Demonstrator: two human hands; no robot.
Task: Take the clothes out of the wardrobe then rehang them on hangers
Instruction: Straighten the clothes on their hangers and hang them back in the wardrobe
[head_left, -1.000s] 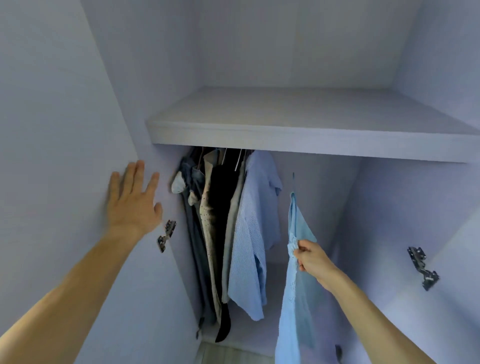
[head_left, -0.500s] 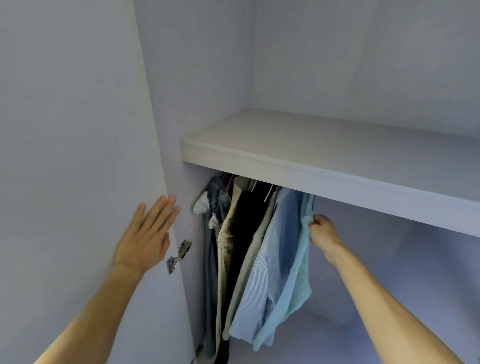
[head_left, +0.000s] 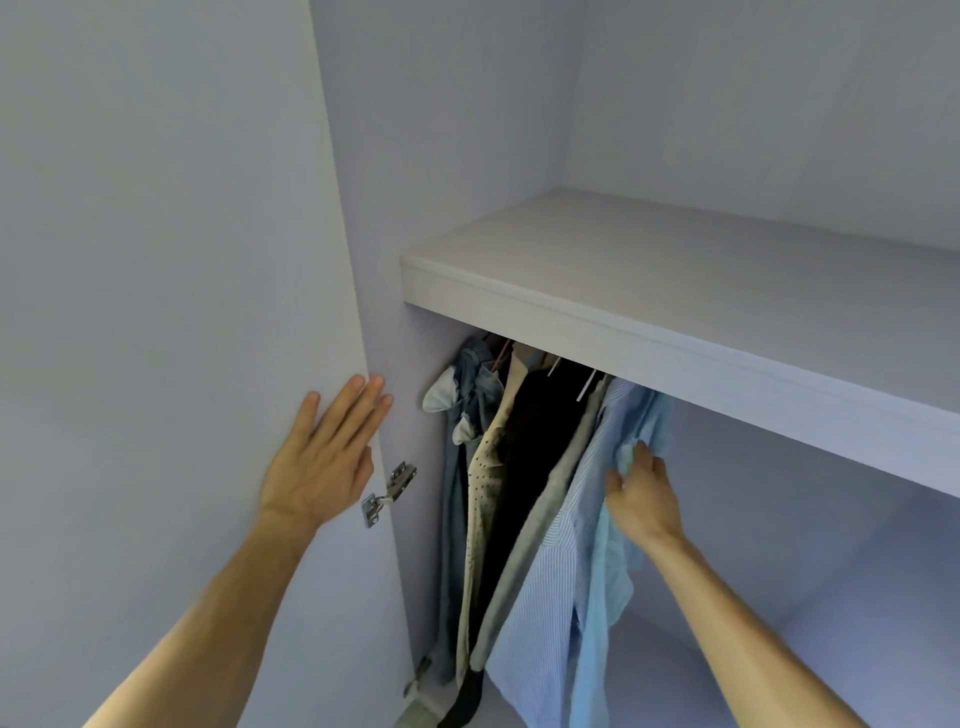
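Under the wardrobe shelf (head_left: 675, 332), the clothes hang bunched at the left end of the compartment: denim (head_left: 470, 374), a dotted cream piece (head_left: 483, 499), a black garment (head_left: 540, 441), a grey one (head_left: 535, 530), a blue striped shirt (head_left: 561, 597) and, rightmost, a light blue garment (head_left: 608, 597). The right hand (head_left: 644, 499) pinches a fold of the light blue garment near its top, between thumb and fingers. The left hand (head_left: 322, 457) lies flat on the open door (head_left: 182, 312), fingers straight and close together, just beside a metal hinge (head_left: 389, 493)
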